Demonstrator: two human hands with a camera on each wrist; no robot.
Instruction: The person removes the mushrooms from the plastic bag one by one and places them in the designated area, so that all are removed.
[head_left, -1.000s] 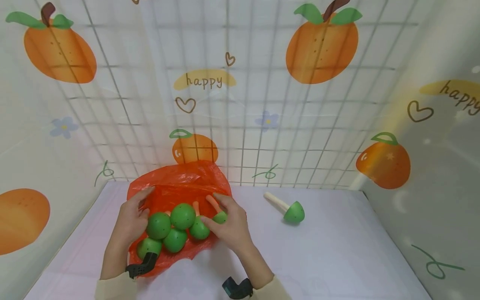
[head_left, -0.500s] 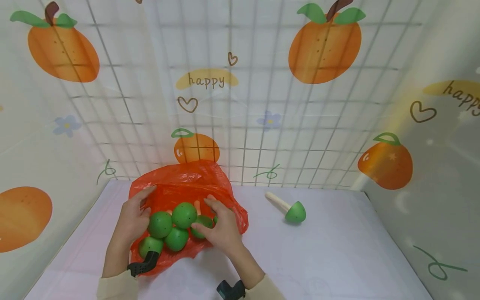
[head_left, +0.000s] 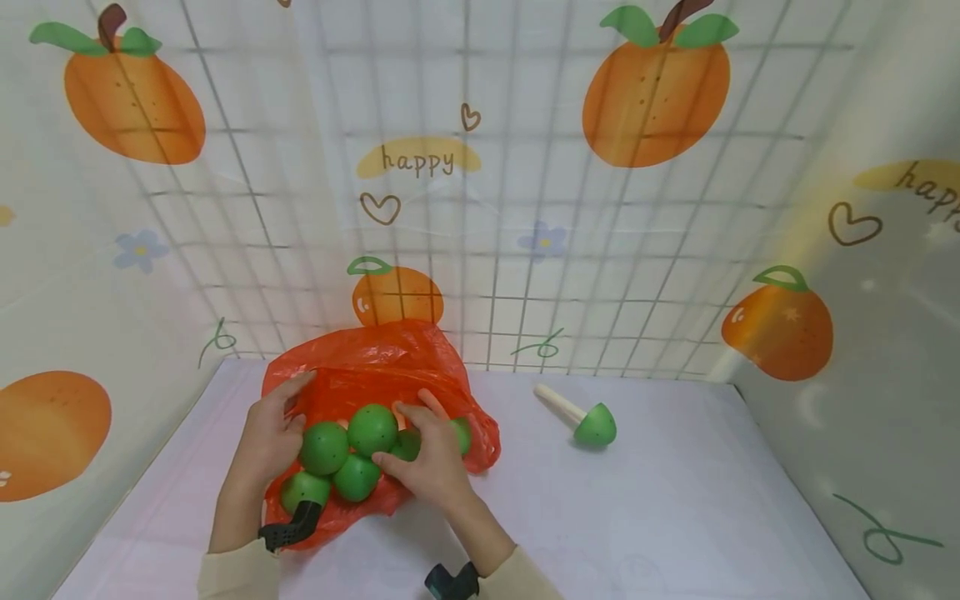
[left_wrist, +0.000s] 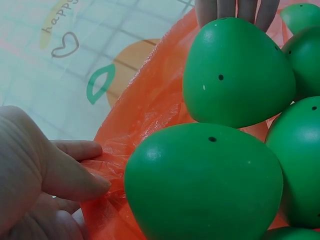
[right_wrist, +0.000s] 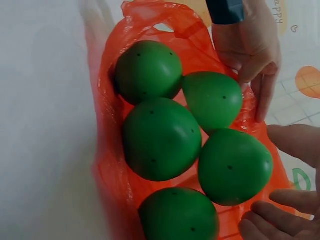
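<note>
green mushrooms [head_left: 372, 429]: round caps, black dots, lying in the red bag [head_left: 405, 342], which is thin plastic
lone mushroom [head_left: 596, 425]: green cap, pale stem, on the table [head_left: 675, 483], apart from bag
writing [head_left: 418, 159]: "happy", brown letters, seen twice
left hand [head_left: 268, 437]: pinches bag edge
right hand [head_left: 435, 462]: thumb and fingers spread beside caps; whether it touches, i cannot tell

Head view tally: 6 green-capped pieces [head_left: 325, 448] in 1 red plastic bag [head_left: 375, 343], plus 1 stemmed piece [head_left: 595, 426] on 1 desk [head_left: 675, 500]; 7 visible, any underneath uncountable. Hands: 2, left hand [head_left: 267, 437] and right hand [head_left: 432, 462], with 2 black wrist devices [head_left: 295, 527]. Printed on backdrop [head_left: 525, 196]: 5 oranges [head_left: 656, 108], 2 blue flowers [head_left: 141, 251], 2 "happy" labels [head_left: 417, 159].
</note>
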